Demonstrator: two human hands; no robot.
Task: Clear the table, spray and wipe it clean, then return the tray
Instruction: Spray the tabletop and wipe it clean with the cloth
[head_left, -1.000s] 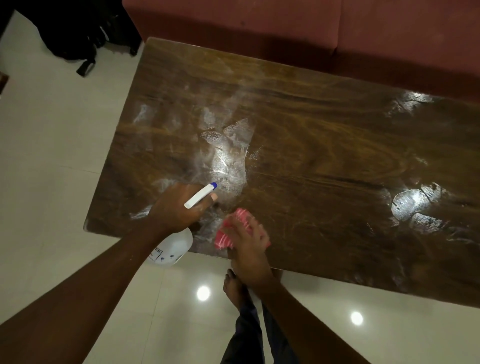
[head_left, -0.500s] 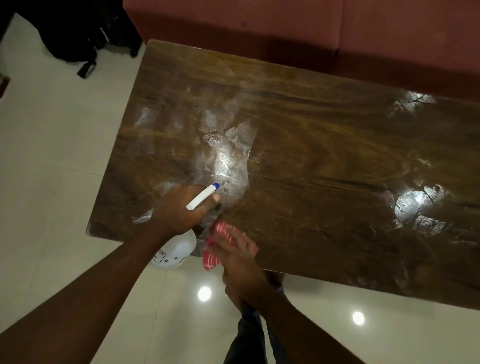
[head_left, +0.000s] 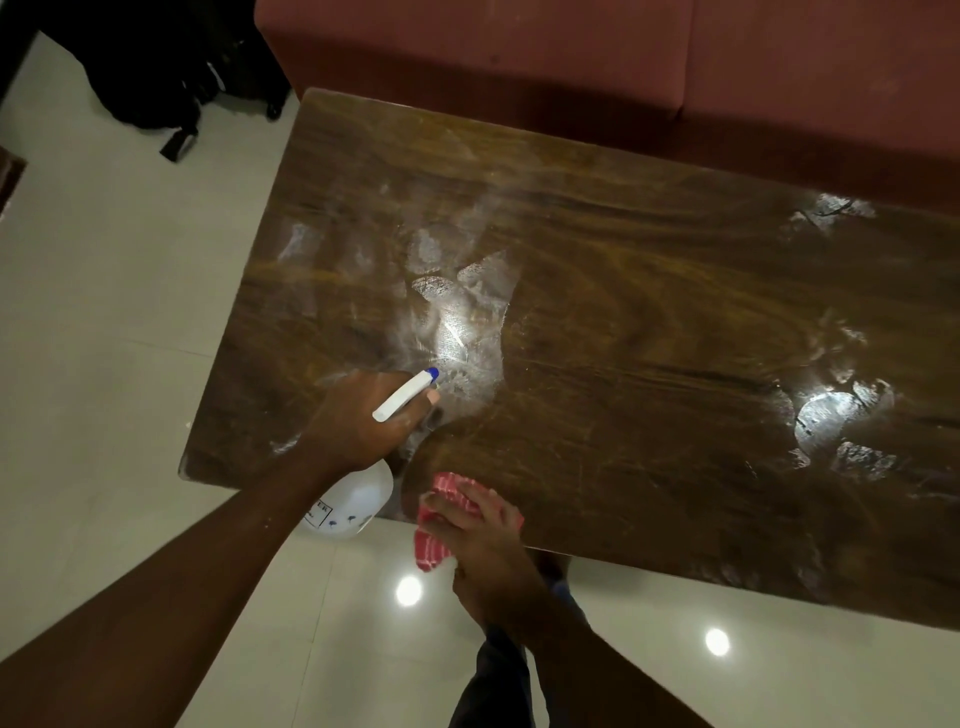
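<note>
The dark wooden table (head_left: 649, 322) fills the view, with wet, shiny smears on its left half and right end. My left hand (head_left: 358, 421) grips a white spray bottle (head_left: 353, 506) with a blue nozzle tip, held over the table's near left edge and pointing at the wet patch. My right hand (head_left: 467, 525) presses a red-and-white striped cloth (head_left: 434, 545) against the near edge of the table, part of the cloth hanging over the edge. No tray is in view.
A reddish sofa (head_left: 623, 62) runs along the table's far side. A black bag (head_left: 156, 78) lies on the pale tiled floor (head_left: 104, 338) at the far left. My leg and foot show below the table's near edge.
My right hand has slid the cloth toward me, from the tabletop to its near edge. My left hand keeps the bottle in nearly the same spot.
</note>
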